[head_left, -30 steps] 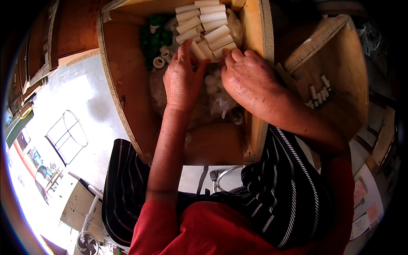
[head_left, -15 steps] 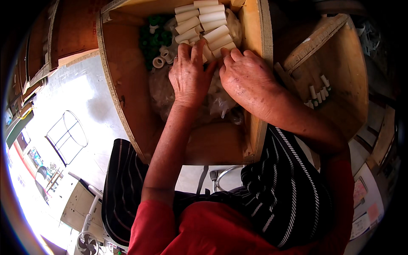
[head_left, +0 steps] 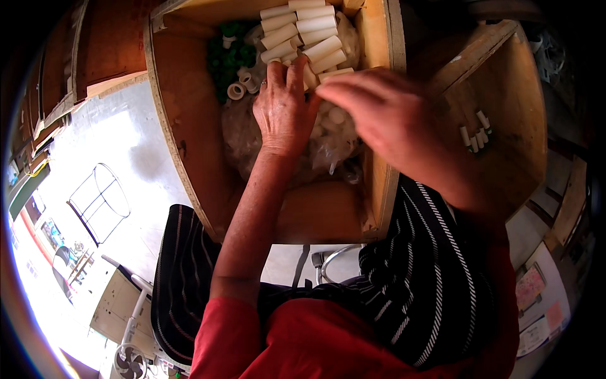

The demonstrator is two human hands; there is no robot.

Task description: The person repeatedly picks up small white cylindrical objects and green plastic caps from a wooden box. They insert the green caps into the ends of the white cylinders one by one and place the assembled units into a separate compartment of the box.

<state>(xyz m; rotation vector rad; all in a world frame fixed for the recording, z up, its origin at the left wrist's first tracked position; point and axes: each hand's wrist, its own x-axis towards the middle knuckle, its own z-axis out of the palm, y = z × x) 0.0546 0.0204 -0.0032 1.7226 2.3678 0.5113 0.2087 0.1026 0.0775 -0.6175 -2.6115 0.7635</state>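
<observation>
My left hand (head_left: 279,117) is at the near end of a pile of short white plastic tubes (head_left: 317,24) inside a wooden box. Its fingers are bent, with one short white tube (head_left: 309,78) between the index finger and the thumb. Close beside it, my right hand (head_left: 385,107) is smeared by motion, its fingertips pointing left near my left thumb. Whether it holds anything is hidden by the blur. Under the hands, a clear plastic bag (head_left: 243,136) holds small round white pieces (head_left: 333,117). White threaded fittings (head_left: 236,91) lie left of my left hand, next to green parts (head_left: 230,60).
The wooden box's right wall (head_left: 394,38) rises beside my right hand. A second wooden tray (head_left: 517,126) on the right holds several white pieces with dark ends (head_left: 475,139). At lower left are a wire frame (head_left: 101,202) on the floor and a fan (head_left: 129,363).
My right hand has lifted off the tubes and shifted right, uncovering the small white pieces beneath. My left hand has barely moved.
</observation>
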